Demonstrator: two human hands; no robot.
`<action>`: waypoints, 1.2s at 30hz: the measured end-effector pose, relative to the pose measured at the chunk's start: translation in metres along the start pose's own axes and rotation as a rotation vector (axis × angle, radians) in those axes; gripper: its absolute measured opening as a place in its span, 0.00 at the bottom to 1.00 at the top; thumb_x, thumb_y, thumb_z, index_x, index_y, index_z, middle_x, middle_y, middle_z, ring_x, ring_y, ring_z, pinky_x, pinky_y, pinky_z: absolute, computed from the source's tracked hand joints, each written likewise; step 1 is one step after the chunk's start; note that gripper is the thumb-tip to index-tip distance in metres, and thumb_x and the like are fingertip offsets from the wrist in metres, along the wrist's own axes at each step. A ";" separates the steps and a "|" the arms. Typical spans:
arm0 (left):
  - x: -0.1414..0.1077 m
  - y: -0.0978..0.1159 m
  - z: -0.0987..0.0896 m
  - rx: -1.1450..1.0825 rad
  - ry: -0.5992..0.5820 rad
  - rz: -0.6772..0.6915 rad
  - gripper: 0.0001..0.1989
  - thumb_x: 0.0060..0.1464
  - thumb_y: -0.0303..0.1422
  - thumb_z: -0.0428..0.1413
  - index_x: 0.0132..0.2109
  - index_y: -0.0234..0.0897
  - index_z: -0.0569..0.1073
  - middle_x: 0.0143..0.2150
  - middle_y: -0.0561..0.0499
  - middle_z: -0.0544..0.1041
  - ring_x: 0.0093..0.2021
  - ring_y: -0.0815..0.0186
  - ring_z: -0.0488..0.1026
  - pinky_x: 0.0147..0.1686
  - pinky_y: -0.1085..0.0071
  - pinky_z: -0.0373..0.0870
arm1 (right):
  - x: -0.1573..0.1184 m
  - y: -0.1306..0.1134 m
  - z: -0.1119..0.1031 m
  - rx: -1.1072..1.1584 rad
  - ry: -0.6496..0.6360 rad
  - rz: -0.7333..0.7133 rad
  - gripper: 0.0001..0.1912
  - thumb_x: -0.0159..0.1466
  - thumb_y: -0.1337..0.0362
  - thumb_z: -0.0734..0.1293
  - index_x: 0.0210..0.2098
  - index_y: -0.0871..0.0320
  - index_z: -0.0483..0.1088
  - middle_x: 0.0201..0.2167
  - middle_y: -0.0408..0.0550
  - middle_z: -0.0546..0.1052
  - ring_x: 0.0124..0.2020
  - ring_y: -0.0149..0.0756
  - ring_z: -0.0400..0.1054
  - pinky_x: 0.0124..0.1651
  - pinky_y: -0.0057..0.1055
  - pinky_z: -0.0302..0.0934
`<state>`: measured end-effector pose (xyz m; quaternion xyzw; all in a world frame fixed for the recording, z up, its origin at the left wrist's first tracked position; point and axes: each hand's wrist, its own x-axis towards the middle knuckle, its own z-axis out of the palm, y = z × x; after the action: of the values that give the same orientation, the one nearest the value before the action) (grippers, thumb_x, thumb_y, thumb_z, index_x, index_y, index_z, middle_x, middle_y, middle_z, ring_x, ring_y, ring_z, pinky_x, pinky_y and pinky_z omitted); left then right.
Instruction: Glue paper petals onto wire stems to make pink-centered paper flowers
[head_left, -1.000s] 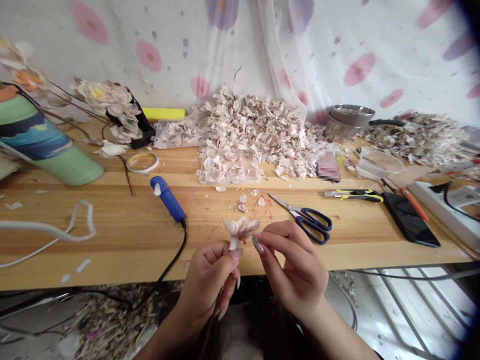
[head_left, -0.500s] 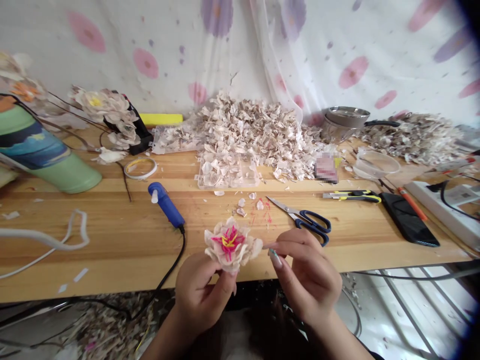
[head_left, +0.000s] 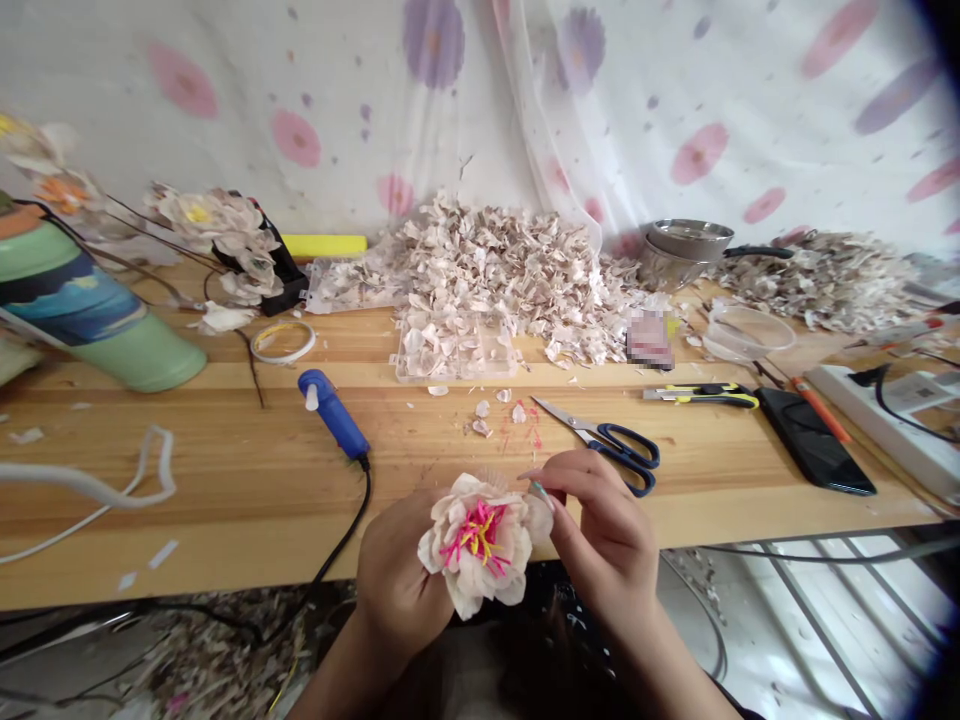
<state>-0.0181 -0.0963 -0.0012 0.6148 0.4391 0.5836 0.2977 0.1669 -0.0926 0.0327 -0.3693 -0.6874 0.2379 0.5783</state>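
A handmade flower (head_left: pixel 448 538) with cream petals and a pink and yellow centre faces up at the table's front edge. My left hand (head_left: pixel 399 565) is closed around its underside, and the bloom hides those fingertips. At the flower's right side, my right hand (head_left: pixel 604 525) pinches a pale petal (head_left: pixel 538 517) between thumb and index finger. Whether that petal is fixed to the flower I cannot tell. Beyond the hands lie several loose petals (head_left: pixel 481 427). Navy-handled scissors (head_left: pixel 592 432) rest just past my right hand, blades pointing up and left.
A blue glue gun (head_left: pixel 334 412) with a black cord lies left of the flower. Behind are a petal heap (head_left: pixel 502 250) and a clear compartment box (head_left: pixel 491 350). To the right are a utility knife (head_left: pixel 705 395), a phone (head_left: pixel 814 440) and a power strip (head_left: pixel 874 410); a green tumbler (head_left: pixel 161 360) is left.
The flower has moved slightly right and down and turned so its centre faces me more. My right hand has shifted left, its fingertips now at the petal on the flower's right edge.
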 end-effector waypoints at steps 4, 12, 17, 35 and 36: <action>0.002 0.020 0.005 -0.398 -0.130 -0.331 0.15 0.60 0.40 0.58 0.28 0.39 0.73 0.14 0.56 0.69 0.13 0.70 0.63 0.14 0.76 0.64 | -0.005 -0.004 0.000 -0.003 -0.138 -0.045 0.23 0.64 0.76 0.64 0.57 0.56 0.68 0.44 0.50 0.69 0.43 0.35 0.66 0.43 0.32 0.66; 0.011 0.026 0.010 -1.074 -0.307 -0.830 0.14 0.55 0.40 0.64 0.27 0.36 0.76 0.08 0.61 0.60 0.07 0.79 0.50 0.09 0.86 0.55 | -0.005 -0.002 0.013 -0.137 -0.052 -0.119 0.22 0.63 0.78 0.64 0.55 0.58 0.69 0.43 0.49 0.67 0.43 0.35 0.65 0.45 0.32 0.65; 0.010 0.028 0.010 -1.104 -0.315 -0.871 0.14 0.53 0.40 0.65 0.26 0.35 0.77 0.08 0.61 0.60 0.07 0.80 0.50 0.09 0.87 0.56 | 0.001 -0.004 0.019 -0.239 -0.044 -0.208 0.20 0.63 0.79 0.64 0.53 0.59 0.71 0.40 0.49 0.68 0.40 0.35 0.66 0.42 0.32 0.65; 0.006 0.027 0.013 -1.122 -0.327 -0.860 0.14 0.54 0.38 0.64 0.26 0.34 0.76 0.07 0.61 0.61 0.06 0.80 0.46 0.07 0.86 0.53 | 0.001 -0.007 0.017 -0.235 -0.050 -0.232 0.20 0.62 0.80 0.64 0.52 0.61 0.71 0.39 0.49 0.70 0.39 0.34 0.67 0.39 0.32 0.67; 0.006 0.025 0.013 -1.133 -0.335 -0.853 0.14 0.55 0.38 0.64 0.26 0.35 0.75 0.07 0.61 0.60 0.06 0.80 0.45 0.07 0.86 0.52 | 0.001 -0.008 0.016 -0.234 -0.047 -0.250 0.21 0.62 0.80 0.64 0.52 0.60 0.71 0.38 0.49 0.70 0.38 0.34 0.67 0.38 0.32 0.67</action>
<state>-0.0010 -0.1003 0.0220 0.2229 0.2195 0.4527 0.8350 0.1491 -0.0948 0.0359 -0.3399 -0.7644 0.0912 0.5403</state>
